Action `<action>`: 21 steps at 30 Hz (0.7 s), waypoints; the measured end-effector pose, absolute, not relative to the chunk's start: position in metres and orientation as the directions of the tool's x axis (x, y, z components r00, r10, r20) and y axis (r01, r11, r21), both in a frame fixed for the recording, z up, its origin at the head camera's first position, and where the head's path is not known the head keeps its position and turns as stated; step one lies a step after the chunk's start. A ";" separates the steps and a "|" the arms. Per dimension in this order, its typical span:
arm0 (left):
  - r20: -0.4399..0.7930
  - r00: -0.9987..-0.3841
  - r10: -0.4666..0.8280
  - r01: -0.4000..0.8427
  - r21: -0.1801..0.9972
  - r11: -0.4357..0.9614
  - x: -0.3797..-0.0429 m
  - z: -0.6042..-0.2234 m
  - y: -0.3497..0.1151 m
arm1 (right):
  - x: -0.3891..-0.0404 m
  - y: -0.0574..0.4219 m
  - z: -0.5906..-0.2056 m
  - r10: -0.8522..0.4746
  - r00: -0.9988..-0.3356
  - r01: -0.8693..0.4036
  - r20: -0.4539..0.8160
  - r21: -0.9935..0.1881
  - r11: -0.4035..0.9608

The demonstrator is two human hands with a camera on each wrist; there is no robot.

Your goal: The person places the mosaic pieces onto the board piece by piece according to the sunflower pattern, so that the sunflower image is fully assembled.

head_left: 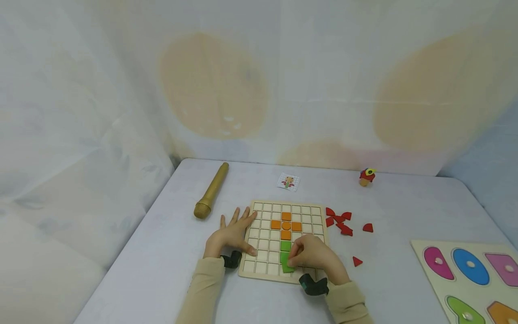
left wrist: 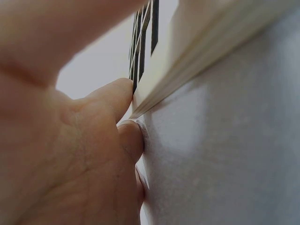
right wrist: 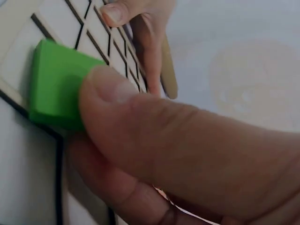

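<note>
A wooden grid board (head_left: pixel 261 268) lies flat before me, with orange square tiles (head_left: pixel 296 227) in a cross around an orange round piece (head_left: pixel 286 226). Below the cross, green tiles (head_left: pixel 285 245) run down the same column. My right hand (head_left: pixel 313 254) pinches a green square tile (right wrist: pixel 58 86) between thumb and fingers, low over the bottom of that column; the tile looks slightly tilted against the grid lines. With fingers spread, my left hand (head_left: pixel 231 234) rests on the board's left edge, its thumb (head_left: pixel 247 248) on the grid.
Several red pieces (head_left: pixel 346 230) lie scattered right of the board. Behind it is a small pattern card (head_left: pixel 288 182); a gold microphone (head_left: pixel 212 189) lies at left. A parrot figure (head_left: pixel 367 177) stands at the back right, and a shape-puzzle board (head_left: pixel 439 281) occupies the right front.
</note>
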State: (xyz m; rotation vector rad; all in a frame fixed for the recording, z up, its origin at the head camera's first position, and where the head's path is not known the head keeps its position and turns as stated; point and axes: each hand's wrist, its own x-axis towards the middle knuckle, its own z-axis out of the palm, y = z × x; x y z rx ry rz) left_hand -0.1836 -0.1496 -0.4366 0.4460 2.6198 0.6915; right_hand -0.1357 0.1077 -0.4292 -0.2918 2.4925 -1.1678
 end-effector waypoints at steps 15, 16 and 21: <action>-0.293 -0.872 0.393 0.203 0.516 0.832 -0.184 -0.437 -0.149 | -0.124 0.093 -0.423 -0.333 -0.910 -0.080 -0.248 -0.682 0.727; -0.295 -0.871 0.392 0.203 0.511 0.835 -0.184 -0.437 -0.149 | -0.123 0.092 -0.422 -0.330 -0.911 -0.083 -0.245 -0.677 0.731; -0.288 -0.878 0.383 0.202 0.502 0.841 -0.185 -0.439 -0.148 | -0.121 0.089 -0.422 -0.317 -0.920 -0.102 -0.229 -0.641 0.761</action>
